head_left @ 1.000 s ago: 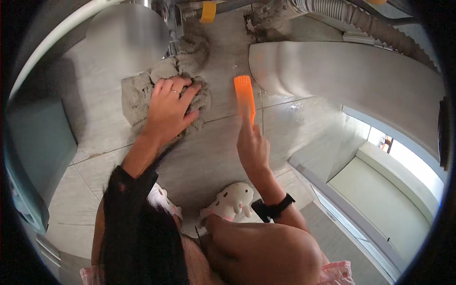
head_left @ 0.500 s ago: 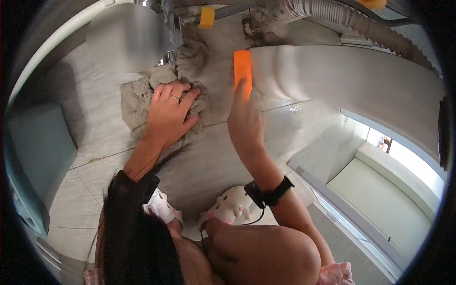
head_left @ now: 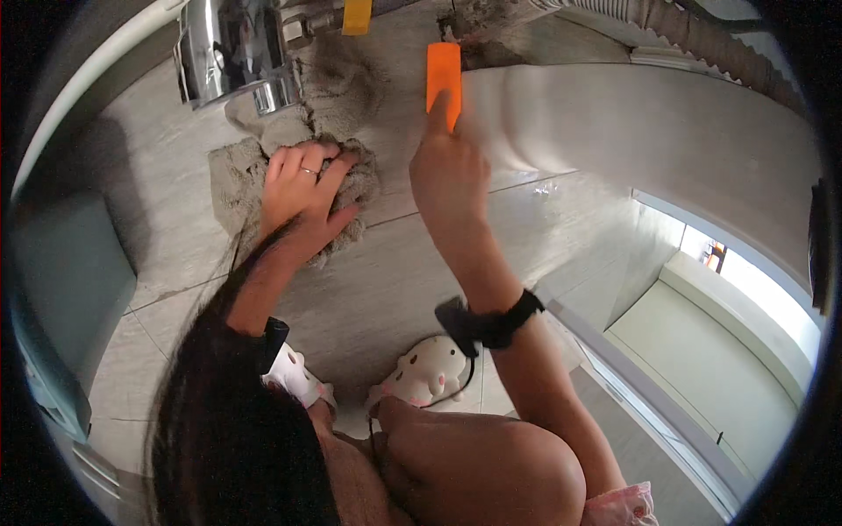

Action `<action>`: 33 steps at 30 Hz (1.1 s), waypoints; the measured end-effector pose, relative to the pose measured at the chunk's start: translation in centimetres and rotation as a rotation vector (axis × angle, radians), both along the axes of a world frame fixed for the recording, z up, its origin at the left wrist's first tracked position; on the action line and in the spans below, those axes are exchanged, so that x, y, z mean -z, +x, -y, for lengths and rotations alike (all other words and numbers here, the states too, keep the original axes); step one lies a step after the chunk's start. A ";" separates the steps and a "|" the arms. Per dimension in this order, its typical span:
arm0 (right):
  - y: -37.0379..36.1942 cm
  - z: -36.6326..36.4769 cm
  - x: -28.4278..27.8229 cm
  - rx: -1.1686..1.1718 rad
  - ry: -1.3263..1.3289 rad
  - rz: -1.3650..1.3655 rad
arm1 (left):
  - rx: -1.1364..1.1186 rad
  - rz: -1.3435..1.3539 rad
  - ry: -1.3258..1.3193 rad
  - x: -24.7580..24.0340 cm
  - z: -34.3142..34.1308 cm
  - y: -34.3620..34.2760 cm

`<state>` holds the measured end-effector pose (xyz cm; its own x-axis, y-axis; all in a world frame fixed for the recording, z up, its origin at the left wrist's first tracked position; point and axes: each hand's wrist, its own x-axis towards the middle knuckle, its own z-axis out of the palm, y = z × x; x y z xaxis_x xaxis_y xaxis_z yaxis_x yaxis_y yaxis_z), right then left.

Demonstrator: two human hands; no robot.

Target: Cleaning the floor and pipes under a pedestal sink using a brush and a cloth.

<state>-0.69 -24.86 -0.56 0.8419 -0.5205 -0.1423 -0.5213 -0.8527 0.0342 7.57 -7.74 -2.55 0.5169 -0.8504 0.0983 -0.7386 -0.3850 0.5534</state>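
The left hand [head_left: 303,197] lay flat on a crumpled grey terry cloth [head_left: 263,171], fingers spread and slightly curled, pressing the fabric against the pale grey tiled floor [head_left: 368,289]; a thin ring showed on one finger. The cloth was bunched under the palm, and more of it reached up toward a shiny chrome metal fitting [head_left: 232,48] near the top edge of the view.

The right hand [head_left: 447,175] was closed around the lower end of a flat, bright orange plastic tool [head_left: 443,74], with the forefinger stretched up along its face. The tool stood upright, its upper end just beside the curved white ceramic base [head_left: 614,131] to the right; whether it touched that surface could not be told. A black wristband [head_left: 491,323] circled the right wrist.

Below the arms, two white moulded slippers [head_left: 425,373] rested on the tiles near the person's bent knee [head_left: 478,469].
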 end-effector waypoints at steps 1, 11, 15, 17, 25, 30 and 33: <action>-1.2 -0.6 -0.5 0.020 0.025 -0.048 | 0.000 -0.006 -0.008 0.1 0.1 -0.1; -1.9 0.1 0.6 0.005 -0.023 0.021 | 0.012 -0.010 -0.011 0.7 0.4 -0.2; -6.6 -1.7 -1.6 0.051 0.081 -0.182 | 0.032 -0.019 -0.021 0.7 0.7 0.0; -7.0 -0.8 -2.3 0.030 0.130 -0.252 | 0.039 -0.015 -0.008 0.6 0.8 -0.4; -11.2 -1.1 -0.7 -0.033 0.088 -0.139 | 0.016 0.033 -0.041 0.8 0.5 -0.1; -12.5 -0.8 -0.5 0.055 0.217 -0.246 | -0.016 0.055 -0.028 1.3 0.3 -0.7; -8.5 -0.1 0.2 -0.006 0.186 -0.135 | -0.021 0.057 -0.028 0.8 1.0 -0.9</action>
<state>-9.22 -24.75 -0.75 0.8117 -0.4702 -0.3464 -0.5178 -0.8537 -0.0547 6.70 -8.73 -3.31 0.5277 -0.8357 0.1518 -0.7608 -0.3857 0.5219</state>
